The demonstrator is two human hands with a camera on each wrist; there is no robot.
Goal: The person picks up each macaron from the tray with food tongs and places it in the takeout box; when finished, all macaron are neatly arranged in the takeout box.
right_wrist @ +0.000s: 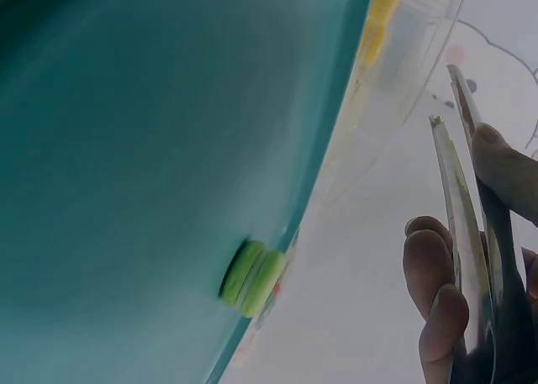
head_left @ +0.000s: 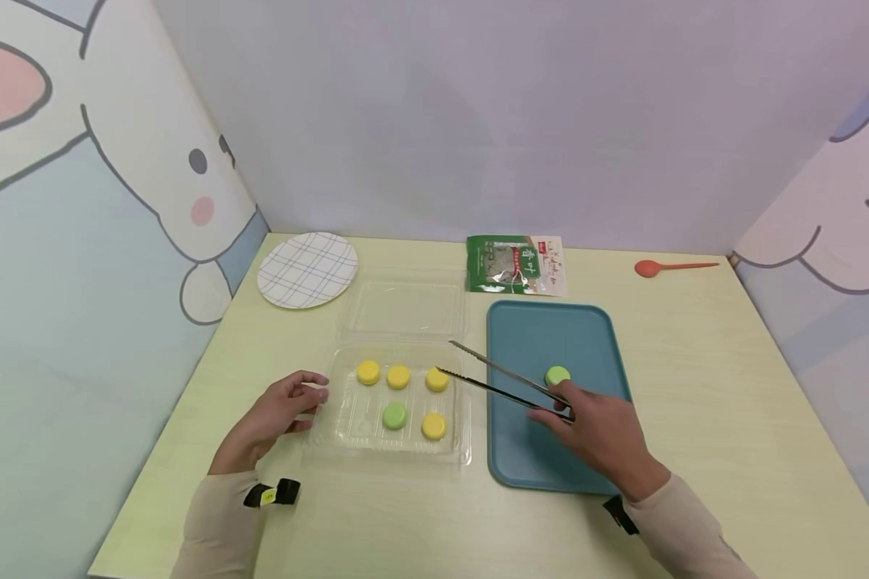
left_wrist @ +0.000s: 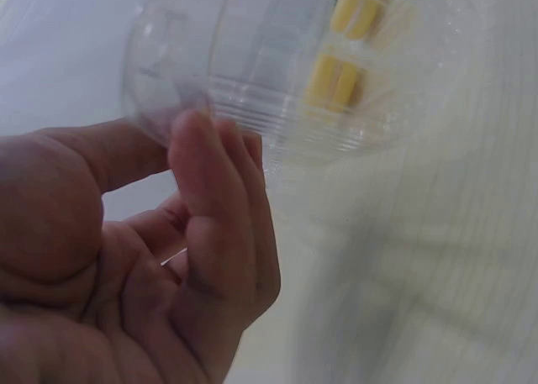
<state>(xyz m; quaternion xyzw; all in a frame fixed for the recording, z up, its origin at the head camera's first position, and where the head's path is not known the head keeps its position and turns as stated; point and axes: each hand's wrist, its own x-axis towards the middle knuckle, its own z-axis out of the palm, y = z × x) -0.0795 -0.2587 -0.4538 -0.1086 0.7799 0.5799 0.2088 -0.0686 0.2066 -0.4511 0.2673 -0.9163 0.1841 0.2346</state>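
In the head view my right hand (head_left: 597,430) grips metal tongs (head_left: 503,386), held over the blue tray (head_left: 521,338). The tips point left over the right side of a clear plastic container (head_left: 348,438), apart from each other with nothing between them. At the container's left edge my left hand (head_left: 278,414) pinches the rim between thumb and fingers, as the left wrist view also shows. Inside the container lie several yellow macarons (head_left: 398,377) and one green macaron (head_left: 394,416). Another green macaron (right_wrist: 252,278) sits on the tray, close to my right hand.
The container's lid (head_left: 409,308) lies folded back behind it. A checked plate (head_left: 307,271) is at the back left, a green and white food packet (head_left: 516,265) at the back middle, and a red spoon (head_left: 648,268) at the back right. Walls border the table's back and sides.
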